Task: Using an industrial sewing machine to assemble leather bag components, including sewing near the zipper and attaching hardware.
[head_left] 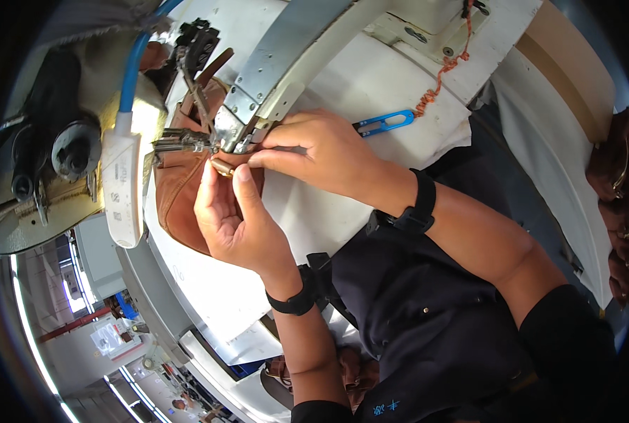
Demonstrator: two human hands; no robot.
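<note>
My left hand [233, 222] pinches a small copper-brown cylinder [223, 167] between thumb and fingertips, just below the sewing machine's metal needle area [228, 130]. My right hand [318, 148] reaches in from the right, its thumb and forefinger closed against the machine's metal end; whatever lies between them is hidden. A brown leather piece [177, 194] with a stitched edge hangs around the machine end, behind and left of my left hand. Blue thread snips [388, 123] lie just beyond my right wrist, tied to a coiled orange cord [434, 92].
A white lamp [123, 190] on a blue cable shines from the left, close to the leather. The metal machine arm [286, 49] slants over the white tabletop [343, 92]. Dark machine parts [75, 151] stand far left. Brown leather goods [614, 204] hang at the right edge.
</note>
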